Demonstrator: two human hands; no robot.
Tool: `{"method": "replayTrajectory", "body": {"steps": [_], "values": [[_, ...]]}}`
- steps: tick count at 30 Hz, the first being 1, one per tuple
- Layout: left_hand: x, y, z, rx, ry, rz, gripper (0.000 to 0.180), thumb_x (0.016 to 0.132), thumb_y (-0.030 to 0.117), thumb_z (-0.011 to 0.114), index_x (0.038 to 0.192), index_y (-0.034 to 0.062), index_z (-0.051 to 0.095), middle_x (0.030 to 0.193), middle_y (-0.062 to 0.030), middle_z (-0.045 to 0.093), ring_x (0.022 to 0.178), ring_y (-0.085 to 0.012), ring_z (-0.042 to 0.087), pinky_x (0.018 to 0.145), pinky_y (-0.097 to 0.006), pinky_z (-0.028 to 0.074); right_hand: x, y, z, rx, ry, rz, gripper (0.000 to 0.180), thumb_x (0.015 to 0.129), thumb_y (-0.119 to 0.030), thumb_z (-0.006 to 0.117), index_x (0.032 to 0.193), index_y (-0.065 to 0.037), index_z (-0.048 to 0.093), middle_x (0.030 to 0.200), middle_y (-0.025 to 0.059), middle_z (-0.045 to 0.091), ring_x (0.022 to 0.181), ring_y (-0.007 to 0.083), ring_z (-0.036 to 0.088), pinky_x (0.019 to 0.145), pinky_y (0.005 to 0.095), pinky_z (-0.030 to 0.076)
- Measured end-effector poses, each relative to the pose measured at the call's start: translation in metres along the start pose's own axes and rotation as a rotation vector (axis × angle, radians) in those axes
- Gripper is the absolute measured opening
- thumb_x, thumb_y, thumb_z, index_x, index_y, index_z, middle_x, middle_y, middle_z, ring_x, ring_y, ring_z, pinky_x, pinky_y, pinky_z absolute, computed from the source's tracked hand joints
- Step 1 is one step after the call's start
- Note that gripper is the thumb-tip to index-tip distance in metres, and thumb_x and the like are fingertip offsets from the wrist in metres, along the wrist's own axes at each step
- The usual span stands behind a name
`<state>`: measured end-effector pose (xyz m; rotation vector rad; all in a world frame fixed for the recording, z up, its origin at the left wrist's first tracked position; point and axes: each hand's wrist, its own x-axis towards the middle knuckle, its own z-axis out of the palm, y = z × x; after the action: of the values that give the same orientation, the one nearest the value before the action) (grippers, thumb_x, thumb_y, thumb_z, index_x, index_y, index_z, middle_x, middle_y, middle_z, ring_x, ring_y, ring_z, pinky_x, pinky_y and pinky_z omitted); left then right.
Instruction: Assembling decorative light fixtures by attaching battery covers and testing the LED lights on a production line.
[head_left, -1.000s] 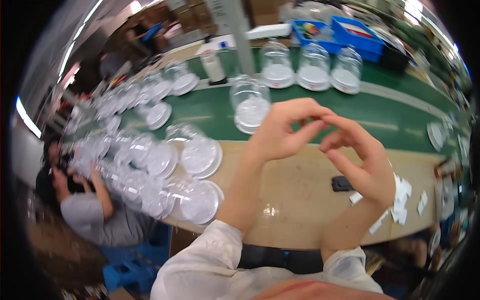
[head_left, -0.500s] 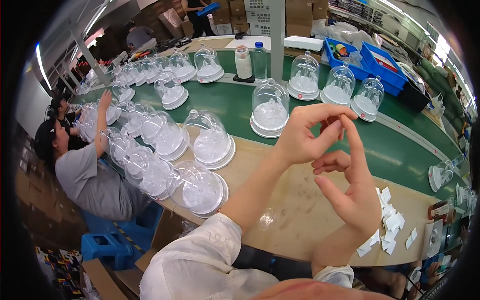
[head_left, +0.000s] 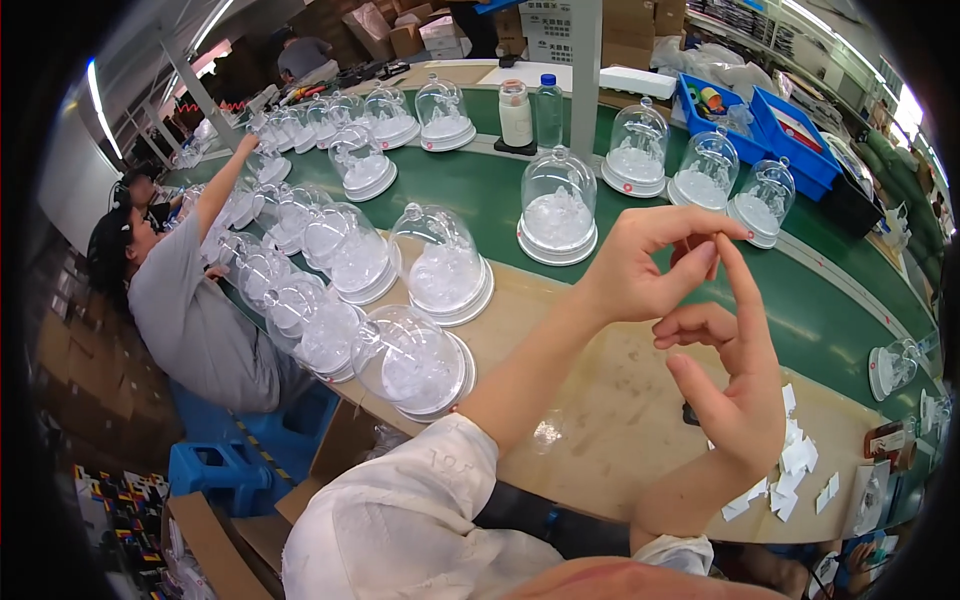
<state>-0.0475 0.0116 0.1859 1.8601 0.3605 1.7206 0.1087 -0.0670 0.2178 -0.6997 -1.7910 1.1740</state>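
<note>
My left hand (head_left: pixel 655 262) is raised above the tan work board (head_left: pixel 600 400), index finger stretched right and thumb tucked in beneath it. Its fingertips are pressed together, and a tiny reddish spot shows at the index tip. Just below, my right hand (head_left: pixel 735 370) points its index finger up to touch the left fingertips. The right thumb stands apart and the other fingers curl loosely. Whatever is between the fingertips is too small to make out. Beyond the hands stands a clear dome (head_left: pixel 558 205) on a white round base, with a whitish figure inside.
Many similar domes (head_left: pixel 440 265) crowd the left side. Several more line the green conveyor belt (head_left: pixel 480 170). White paper pieces (head_left: pixel 795 460) lie right of my right hand. A jar (head_left: pixel 515 115), a water bottle (head_left: pixel 548 112) and blue bins (head_left: pixel 795 140) stand behind. Co-workers sit at left.
The view has shifted a little, so the scene sits farther right. My hands keep the same touching pose. A co-worker's arm at left reaches farther out toward the back domes.
</note>
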Motion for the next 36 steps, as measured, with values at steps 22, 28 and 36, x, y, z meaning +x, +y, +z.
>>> {"method": "replayTrajectory", "body": {"steps": [22,28,36], "values": [[0.001,0.002,0.001,0.061,-0.035,0.034,0.022,0.084,-0.006,0.06,0.103,0.0,0.068,0.083,-0.0058,0.066,0.069,-0.0104,0.062,0.062,-0.023,0.049,-0.003,0.006,-0.011,-0.101,0.037,-0.067,0.072,0.081,0.003,0.056,0.147,0.003,0.027,0.1,0.0157,0.063,0.096,0.022,0.062,0.09,0.0335,0.047],[0.001,0.008,-0.001,0.052,-0.018,0.039,0.018,0.086,-0.004,0.063,0.101,0.0005,0.071,0.08,-0.0069,0.068,0.065,-0.0112,0.062,0.058,-0.023,0.049,-0.005,0.006,-0.012,-0.069,-0.005,-0.07,0.073,0.082,0.005,0.057,0.148,0.002,0.025,0.099,0.0147,0.064,0.096,0.0206,0.062,0.09,0.033,0.047],[0.003,0.002,0.007,0.13,-0.046,-0.127,0.017,0.084,-0.002,0.066,0.1,0.0023,0.072,0.08,-0.0053,0.069,0.064,-0.0087,0.062,0.056,-0.021,0.047,-0.014,0.012,-0.008,-0.134,0.129,0.03,0.074,0.086,0.005,0.057,0.15,-0.001,0.021,0.095,0.0126,0.064,0.092,0.0191,0.063,0.087,0.0324,0.048]]}}
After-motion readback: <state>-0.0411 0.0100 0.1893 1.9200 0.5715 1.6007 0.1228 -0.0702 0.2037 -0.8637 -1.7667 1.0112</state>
